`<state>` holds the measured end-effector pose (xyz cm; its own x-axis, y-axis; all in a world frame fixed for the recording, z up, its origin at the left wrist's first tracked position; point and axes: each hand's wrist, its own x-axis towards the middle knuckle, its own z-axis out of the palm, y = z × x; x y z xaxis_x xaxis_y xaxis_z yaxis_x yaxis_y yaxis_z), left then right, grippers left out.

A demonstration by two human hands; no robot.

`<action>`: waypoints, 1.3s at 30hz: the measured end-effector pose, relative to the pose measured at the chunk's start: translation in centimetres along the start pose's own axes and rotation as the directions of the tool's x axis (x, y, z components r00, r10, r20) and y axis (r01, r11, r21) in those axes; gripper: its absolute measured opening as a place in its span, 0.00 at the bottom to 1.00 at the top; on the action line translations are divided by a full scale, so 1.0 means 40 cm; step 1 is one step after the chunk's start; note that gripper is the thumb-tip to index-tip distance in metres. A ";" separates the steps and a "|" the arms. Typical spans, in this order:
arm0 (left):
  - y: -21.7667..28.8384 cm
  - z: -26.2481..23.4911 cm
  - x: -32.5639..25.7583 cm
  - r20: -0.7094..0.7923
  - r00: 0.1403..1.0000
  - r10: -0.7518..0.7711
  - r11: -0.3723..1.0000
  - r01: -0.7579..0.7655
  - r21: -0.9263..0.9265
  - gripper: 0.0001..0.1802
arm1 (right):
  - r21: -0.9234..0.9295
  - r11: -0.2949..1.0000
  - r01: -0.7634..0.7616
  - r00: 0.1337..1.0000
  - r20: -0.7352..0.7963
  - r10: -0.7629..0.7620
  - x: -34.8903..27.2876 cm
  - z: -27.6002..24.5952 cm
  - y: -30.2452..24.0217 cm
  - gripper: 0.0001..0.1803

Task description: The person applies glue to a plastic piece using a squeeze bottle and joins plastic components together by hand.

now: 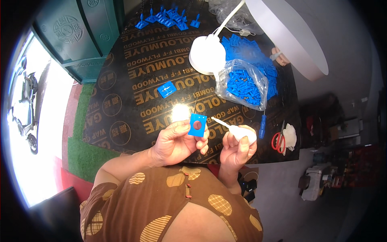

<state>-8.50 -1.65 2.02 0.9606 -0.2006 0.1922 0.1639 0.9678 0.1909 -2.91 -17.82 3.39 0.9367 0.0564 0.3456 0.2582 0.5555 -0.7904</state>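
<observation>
My left hand [172, 142] pinches a flat blue plastic plate [197, 133] with a round hole through its middle, held up above the near edge of the table. In my right hand [236, 153] is a white squeeze bottle [242, 132], gripped between thumb and fingers. Its thin nozzle slants up and left, the tip just beside the plate's right edge; whether the two touch I cannot tell. Farther off, another blue plate [165, 89] lies flat on the dark printed table [133, 101].
A white lamp base [207, 56] stands near the middle back. Behind it is a heap of blue parts [246, 48], with a clear bag [242, 86] of small blue pieces. A blue-handled tool [263, 127] and red-handled scissors [278, 142] lie right. Several blue pieces [169, 18] sit far left.
</observation>
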 end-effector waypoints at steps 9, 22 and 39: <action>0.001 0.002 -0.001 -0.006 1.000 -0.011 1.000 0.011 0.000 0.17 | 0.106 0.989 -0.108 0.994 0.004 0.108 -0.010 0.021 0.007 0.17; -0.004 -0.013 -0.002 0.016 1.000 -0.010 1.000 0.010 -0.017 0.18 | -0.160 0.987 0.021 1.000 0.003 -0.020 -0.029 0.041 0.005 0.15; -0.003 -0.010 -0.004 0.012 1.000 -0.006 0.999 0.007 -0.033 0.20 | -0.408 0.897 0.170 0.985 0.065 -0.158 -0.031 0.021 0.024 0.19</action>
<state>-8.59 -1.66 1.58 0.9569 -0.2084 0.2021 0.1775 0.9709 0.1605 -4.04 -16.66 2.61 0.8670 0.0219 0.4979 0.4875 0.1697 -0.8565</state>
